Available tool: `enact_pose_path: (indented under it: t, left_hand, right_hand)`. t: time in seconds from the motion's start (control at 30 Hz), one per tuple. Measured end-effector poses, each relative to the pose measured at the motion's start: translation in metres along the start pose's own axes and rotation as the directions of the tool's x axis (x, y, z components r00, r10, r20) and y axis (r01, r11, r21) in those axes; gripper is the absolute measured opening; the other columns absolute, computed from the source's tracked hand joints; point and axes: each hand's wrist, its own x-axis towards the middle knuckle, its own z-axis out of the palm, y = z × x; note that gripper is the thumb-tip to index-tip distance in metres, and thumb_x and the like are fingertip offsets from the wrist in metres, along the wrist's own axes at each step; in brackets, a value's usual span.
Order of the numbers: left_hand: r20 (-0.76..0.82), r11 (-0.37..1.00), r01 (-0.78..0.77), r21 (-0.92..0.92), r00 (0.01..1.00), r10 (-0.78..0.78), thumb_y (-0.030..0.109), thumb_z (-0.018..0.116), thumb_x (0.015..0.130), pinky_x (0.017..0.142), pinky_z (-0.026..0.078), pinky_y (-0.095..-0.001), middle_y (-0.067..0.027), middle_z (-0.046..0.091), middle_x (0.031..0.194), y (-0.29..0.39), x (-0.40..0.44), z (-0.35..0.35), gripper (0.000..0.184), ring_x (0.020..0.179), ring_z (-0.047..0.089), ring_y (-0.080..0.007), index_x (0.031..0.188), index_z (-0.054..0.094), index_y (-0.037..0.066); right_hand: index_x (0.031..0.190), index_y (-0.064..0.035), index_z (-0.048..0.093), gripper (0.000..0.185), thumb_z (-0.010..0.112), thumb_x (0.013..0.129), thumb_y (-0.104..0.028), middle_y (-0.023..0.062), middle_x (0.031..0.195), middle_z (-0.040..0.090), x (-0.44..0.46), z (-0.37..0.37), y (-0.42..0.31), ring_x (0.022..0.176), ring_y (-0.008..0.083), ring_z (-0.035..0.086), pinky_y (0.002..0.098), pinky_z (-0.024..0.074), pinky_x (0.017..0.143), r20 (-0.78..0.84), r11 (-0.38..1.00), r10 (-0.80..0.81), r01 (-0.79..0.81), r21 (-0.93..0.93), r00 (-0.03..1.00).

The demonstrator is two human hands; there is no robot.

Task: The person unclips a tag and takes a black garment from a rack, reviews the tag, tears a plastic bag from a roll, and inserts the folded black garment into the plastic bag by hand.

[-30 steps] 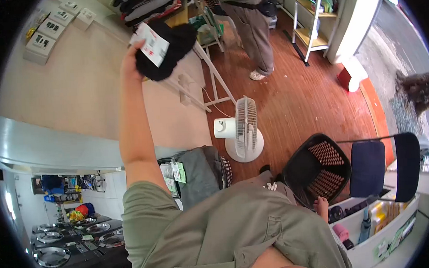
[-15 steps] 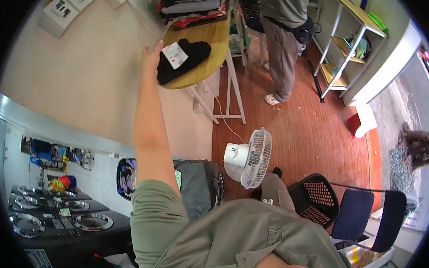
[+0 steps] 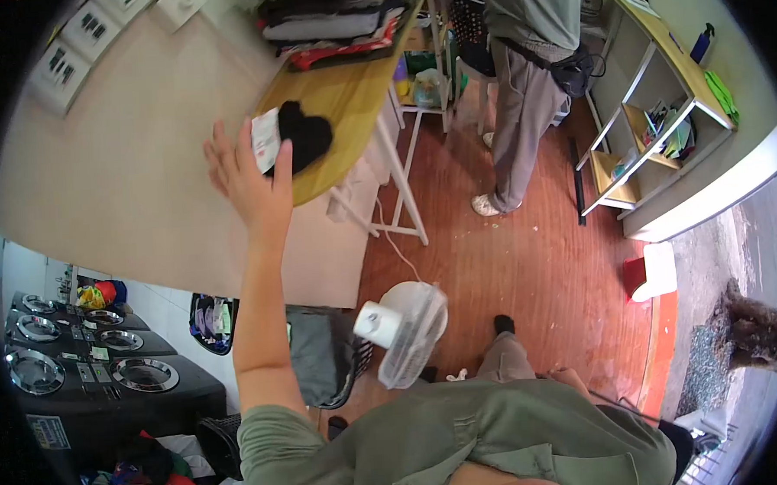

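My left hand (image 3: 251,170) reaches forward with its fingers spread, beside the rounded end of a yellow wooden table (image 3: 349,131). On that table lies a dark folded cloth item (image 3: 304,135) with a white paper (image 3: 265,137) on it. The thumb overlaps the paper's lower edge; whether it touches cannot be made out. Low at my right side, my right hand (image 3: 568,378) shows only in part, its fingers unclear.
Folded clothes (image 3: 336,24) are stacked farther back on the table. A white fan (image 3: 410,328) stands near my feet, beside a basket of grey cloth (image 3: 322,354). Another person (image 3: 520,89) stands beyond, near a shelf (image 3: 651,101). Black machines (image 3: 108,367) are at left.
The dark item went from my raised left hand onto the table, and the hand has let go, its fingers now spread. The view has shifted; the black basket and chair at right have dropped mostly from sight.
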Motion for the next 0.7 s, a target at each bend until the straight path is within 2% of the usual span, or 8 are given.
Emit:
enact_pose_path:
  t: [0.1, 0.13, 0.27, 0.37, 0.43, 0.53, 0.67, 0.7]
  left_hand:
    - [0.076, 0.996, -0.086, 0.010, 0.993, 0.085, 0.035, 0.057, 0.076, 0.095, 0.015, -0.0537, -0.0178, 0.024, 0.133, 0.059, -0.014, -0.007, 0.051, 0.122, 0.017, -0.0414, 0.117, 0.043, 0.009]
    - [0.129, 0.995, -0.097, 0.026, 0.987, 0.093, 0.034, 0.058, 0.076, 0.096, 0.016, -0.0529, -0.0176, 0.023, 0.134, 0.079, -0.017, -0.008, 0.050, 0.122, 0.017, -0.0417, 0.116, 0.044, 0.008]
    - [0.206, 0.998, -0.067, 0.011, 0.976, 0.064, 0.027, 0.059, 0.075, 0.098, 0.016, -0.0493, -0.0173, 0.023, 0.134, 0.137, -0.038, -0.002, 0.048, 0.123, 0.016, -0.0403, 0.116, 0.045, 0.007]
    - [0.214, 0.998, 0.016, 0.054, 0.976, -0.028, 0.030, 0.059, 0.075, 0.097, 0.017, -0.0499, -0.0186, 0.022, 0.134, 0.160, -0.054, 0.003, 0.048, 0.123, 0.016, -0.0412, 0.115, 0.046, 0.006]
    - [0.174, 0.982, 0.179, 0.059, 0.967, -0.187, 0.025, 0.060, 0.074, 0.098, 0.017, -0.0501, -0.0191, 0.021, 0.134, 0.167, -0.062, 0.007, 0.046, 0.123, 0.016, -0.0411, 0.114, 0.046, 0.005]
    - [0.058, 0.937, 0.346, 0.057, 0.935, -0.349, 0.020, 0.061, 0.074, 0.098, 0.016, -0.0496, -0.0211, 0.022, 0.133, 0.162, -0.073, 0.021, 0.044, 0.123, 0.017, -0.0404, 0.112, 0.047, 0.003]
    - [-0.127, 0.874, 0.483, -0.043, 0.865, -0.485, 0.019, 0.060, 0.076, 0.098, 0.016, -0.0488, -0.0245, 0.024, 0.131, 0.147, -0.066, 0.060, 0.041, 0.122, 0.020, -0.0390, 0.111, 0.047, 0.002]
    - [-0.162, 0.861, 0.502, -0.082, 0.846, -0.508, 0.020, 0.060, 0.076, 0.098, 0.016, -0.0486, -0.0254, 0.025, 0.130, 0.142, -0.058, 0.073, 0.041, 0.122, 0.021, -0.0388, 0.110, 0.047, 0.001]
  right_hand:
    - [0.094, -0.0005, 0.055, 0.025, 0.053, 0.076, -0.019, 0.0069, 0.067, 0.057, 0.039, -0.050, -0.006, 0.057, 0.0197, 0.054, 0.0304, 0.0419, 0.049, 0.015, 0.992, -0.065, 0.066, -0.108, 0.998]
    - [0.095, -0.0053, 0.057, 0.028, 0.052, 0.078, -0.026, 0.0056, 0.071, 0.059, 0.033, -0.067, -0.043, 0.064, 0.0199, 0.056, 0.0301, 0.0425, 0.054, -0.099, 0.986, 0.123, -0.111, 0.124, 0.987]
    - [0.102, -0.0070, 0.052, 0.030, 0.049, 0.079, -0.026, 0.0063, 0.077, 0.059, 0.048, -0.129, -0.088, 0.071, 0.0197, 0.055, 0.0326, 0.0410, 0.057, -0.044, 0.946, 0.071, -0.054, 0.318, 0.996]
    - [0.095, -0.0076, 0.052, 0.023, 0.047, 0.078, -0.022, 0.0072, 0.076, 0.058, 0.070, -0.156, -0.113, 0.070, 0.0215, 0.055, 0.0351, 0.0413, 0.062, 0.065, 0.743, 0.164, -0.166, 0.649, 0.984]
    - [0.092, -0.0092, 0.050, 0.021, 0.045, 0.078, -0.024, 0.0081, 0.086, 0.057, 0.100, -0.163, -0.136, 0.085, 0.0238, 0.053, 0.0414, 0.0376, 0.074, 0.234, 0.039, 0.206, -0.247, 0.968, 0.950]
    - [0.088, -0.0121, 0.048, 0.017, 0.042, 0.081, -0.026, 0.0070, 0.098, 0.054, 0.131, -0.169, -0.208, 0.090, 0.0234, 0.049, 0.0422, 0.0361, 0.081, 0.262, 0.165, 0.127, -0.281, 0.945, 0.957]
    - [0.078, -0.0082, 0.050, 0.013, 0.050, 0.074, -0.020, 0.0046, 0.075, 0.052, 0.171, -0.161, -0.375, 0.067, 0.0203, 0.049, 0.0321, 0.0400, 0.067, 0.513, 0.413, -0.282, -0.380, 0.828, 0.811]
    - [0.073, -0.0075, 0.051, 0.013, 0.051, 0.074, -0.021, 0.0052, 0.070, 0.050, 0.188, -0.147, -0.414, 0.062, 0.0186, 0.048, 0.0301, 0.0404, 0.062, 0.184, 0.241, -0.815, 0.032, 0.970, 0.549]
